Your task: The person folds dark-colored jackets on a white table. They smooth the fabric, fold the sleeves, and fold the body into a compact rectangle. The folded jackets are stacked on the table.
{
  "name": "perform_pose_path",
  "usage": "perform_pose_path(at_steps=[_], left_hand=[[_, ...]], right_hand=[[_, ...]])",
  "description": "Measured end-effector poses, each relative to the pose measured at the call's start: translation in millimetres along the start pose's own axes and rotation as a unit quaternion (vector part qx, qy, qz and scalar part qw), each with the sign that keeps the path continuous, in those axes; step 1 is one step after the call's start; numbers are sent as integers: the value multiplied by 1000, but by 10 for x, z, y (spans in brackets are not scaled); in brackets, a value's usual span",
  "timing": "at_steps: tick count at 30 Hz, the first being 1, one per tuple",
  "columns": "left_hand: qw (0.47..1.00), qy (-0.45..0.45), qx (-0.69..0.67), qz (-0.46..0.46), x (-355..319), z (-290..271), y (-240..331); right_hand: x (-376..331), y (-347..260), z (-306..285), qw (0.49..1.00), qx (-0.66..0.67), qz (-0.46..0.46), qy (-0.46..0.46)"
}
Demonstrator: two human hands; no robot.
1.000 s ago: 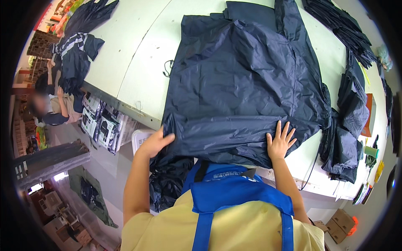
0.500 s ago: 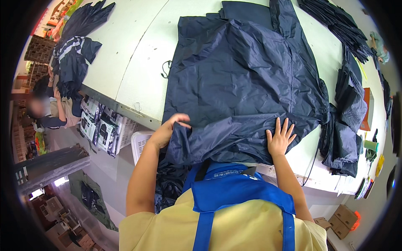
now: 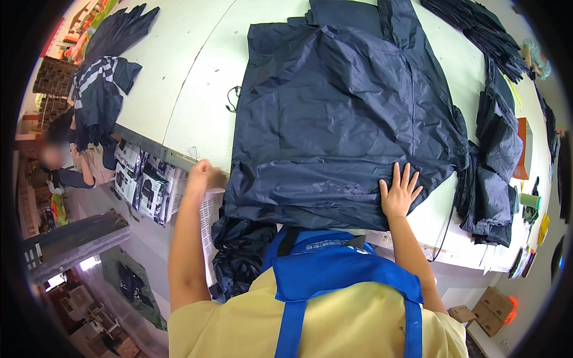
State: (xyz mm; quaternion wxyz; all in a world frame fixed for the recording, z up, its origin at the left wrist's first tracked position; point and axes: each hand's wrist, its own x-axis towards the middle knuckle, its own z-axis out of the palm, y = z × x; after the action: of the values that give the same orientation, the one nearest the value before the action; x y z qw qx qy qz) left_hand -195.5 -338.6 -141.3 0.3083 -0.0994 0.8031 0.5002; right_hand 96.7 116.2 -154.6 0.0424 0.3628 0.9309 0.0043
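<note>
A dark navy garment of thin, shiny fabric (image 3: 334, 107) lies spread on the white table, its near edge turned up into a wide wrinkled band (image 3: 298, 185). My right hand (image 3: 399, 194) rests flat on the right part of that band, fingers spread, open. Off the garment's left side, above the table's front edge, is my left hand (image 3: 204, 176). Its fingers look curled but are smeared by motion, so I cannot tell whether they are closed. It appears apart from the fabric.
Dark garments lie piled on the right (image 3: 495, 161) and far right (image 3: 477, 36). A green thread spool (image 3: 530, 201) stands near the right edge. Below the table's left edge are packaged goods (image 3: 143, 185) and a white basket (image 3: 210, 221) beside bunched dark fabric (image 3: 242, 250). A co-worker (image 3: 86, 164) handles clothes at far left.
My left hand has let go of the near-left edge and moved left, off the fabric. The bunched near edge now lies flatter. My right hand stays in place.
</note>
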Motion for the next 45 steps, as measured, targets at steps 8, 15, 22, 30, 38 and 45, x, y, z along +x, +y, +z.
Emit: perform_pose_path(at_steps=[8,15,22,30,38,45], left_hand=[[712,-65,456,530,-1204,879,825],[754,-169,530,350,-926,608,-12],[623,-14,631,463,-837,390,-505],[822,-122,388,399,-743,216,42],[979,-101,-176,11,23,313,683],[951,-91,-277,-104,80,435,495]], right_hand=[[-13,30,-4,1000,-3,-7,-9],[-151,185,-125,990,105,-96,1],[-621,1035,-212,941,140,-307,0],[-342,1082,-323,933,264,-208,-126],[1069,418,-1186,972,202,-117,-31],[1761,25,-357,986,84,-133,48]])
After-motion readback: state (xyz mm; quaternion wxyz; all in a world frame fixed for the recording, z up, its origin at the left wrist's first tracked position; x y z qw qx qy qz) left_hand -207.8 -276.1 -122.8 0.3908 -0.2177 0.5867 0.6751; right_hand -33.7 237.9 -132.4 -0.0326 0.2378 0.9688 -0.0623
